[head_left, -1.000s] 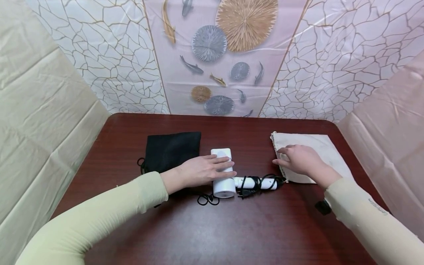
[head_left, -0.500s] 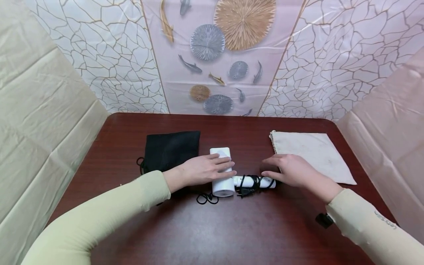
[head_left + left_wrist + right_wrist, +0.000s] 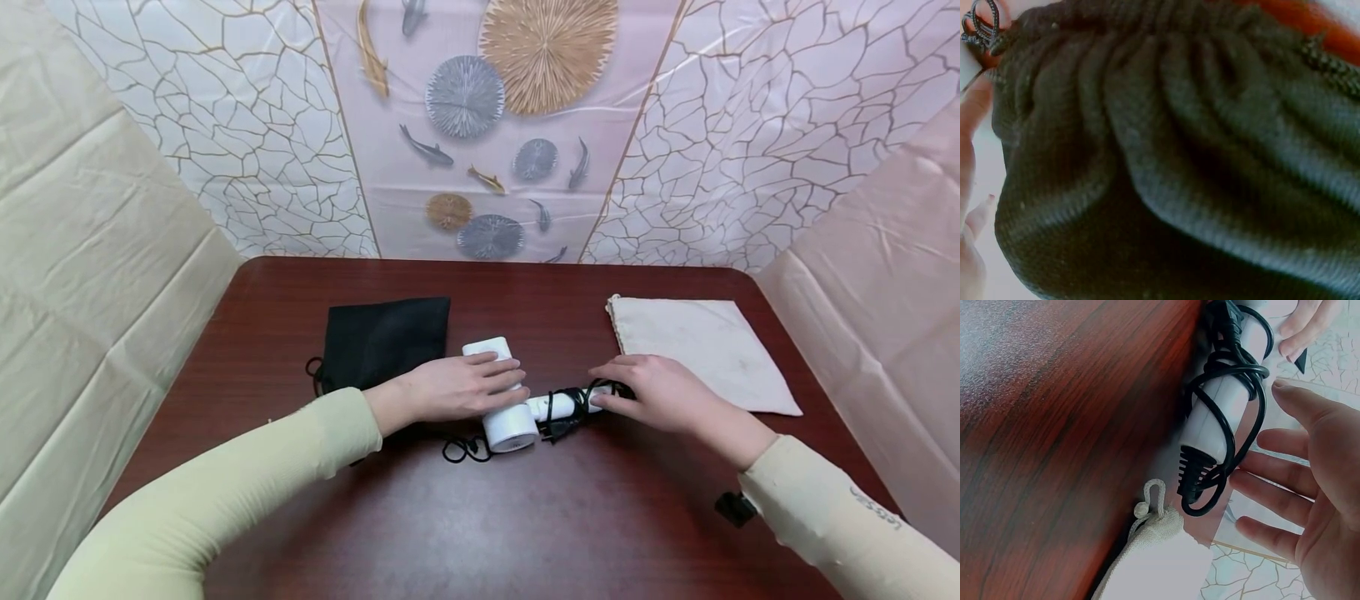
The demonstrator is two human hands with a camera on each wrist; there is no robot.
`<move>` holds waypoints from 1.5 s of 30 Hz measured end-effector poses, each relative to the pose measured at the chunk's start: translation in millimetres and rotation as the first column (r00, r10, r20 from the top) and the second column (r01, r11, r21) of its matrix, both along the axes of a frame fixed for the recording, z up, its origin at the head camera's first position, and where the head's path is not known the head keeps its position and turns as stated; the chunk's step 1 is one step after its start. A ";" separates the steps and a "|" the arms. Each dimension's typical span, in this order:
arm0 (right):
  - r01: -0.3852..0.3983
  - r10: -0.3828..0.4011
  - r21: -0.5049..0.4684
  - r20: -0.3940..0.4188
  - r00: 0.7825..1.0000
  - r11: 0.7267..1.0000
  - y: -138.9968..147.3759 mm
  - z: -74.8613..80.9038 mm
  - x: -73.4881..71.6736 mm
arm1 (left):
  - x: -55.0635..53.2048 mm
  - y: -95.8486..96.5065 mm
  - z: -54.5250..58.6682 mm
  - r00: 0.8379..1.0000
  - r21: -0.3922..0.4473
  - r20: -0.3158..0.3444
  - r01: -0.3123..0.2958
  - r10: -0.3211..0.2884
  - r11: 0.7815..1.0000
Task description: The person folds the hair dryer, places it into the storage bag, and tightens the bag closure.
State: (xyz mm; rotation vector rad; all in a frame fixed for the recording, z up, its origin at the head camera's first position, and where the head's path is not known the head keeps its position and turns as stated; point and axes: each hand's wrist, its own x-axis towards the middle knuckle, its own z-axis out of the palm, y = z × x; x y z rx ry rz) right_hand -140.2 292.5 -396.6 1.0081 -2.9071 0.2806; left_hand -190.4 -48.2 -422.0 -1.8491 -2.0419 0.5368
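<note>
In the head view a white hair dryer (image 3: 512,429) lies mid-table, its barrel slanting and its handle pointing right. My left hand (image 3: 453,388) rests across the barrel with straight, spread fingers. A black cord (image 3: 1225,422) is looped round the handle (image 3: 1207,431). My right hand (image 3: 660,393) is at the handle's far end; the right wrist view shows its fingers loosely extended beside the cord, not curled round it. Under my left wrist lies a black drawstring pouch (image 3: 386,342), whose gathered cloth fills much of the left wrist view.
A cream drawstring bag (image 3: 701,346) lies flat at the right, just beyond my right hand. A loop of thin black string (image 3: 461,450) sits left of the barrel's near end. Patterned fabric (image 3: 262,125) stands behind the dark red table (image 3: 480,533).
My right hand has moved left, off the cream bag to the handle's end. The hair dryer has turned slightly, its barrel top swinging left. My left hand stays on the barrel.
</note>
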 end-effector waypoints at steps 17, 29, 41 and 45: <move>-0.007 0.004 -0.053 -0.064 0.998 0.999 1.4 -2.7 1.0 | 7.8 -1.2 -6.7 0.995 0.169 0.093 0.018 -0.034 0.986; 0.015 -0.017 -0.064 -0.030 0.999 0.998 2.0 -2.8 4.9 | 3.8 4.3 0.2 0.953 0.058 0.298 -0.074 0.053 0.996; 0.021 -0.024 -0.085 -0.030 0.999 0.996 1.8 -0.1 8.2 | 0.8 8.3 3.2 0.931 0.053 0.357 -0.100 0.075 0.994; 0.048 -0.048 -0.107 0.010 0.999 0.993 1.5 -0.5 10.7 | 2.8 9.4 1.8 0.934 0.079 0.352 -0.100 0.067 0.992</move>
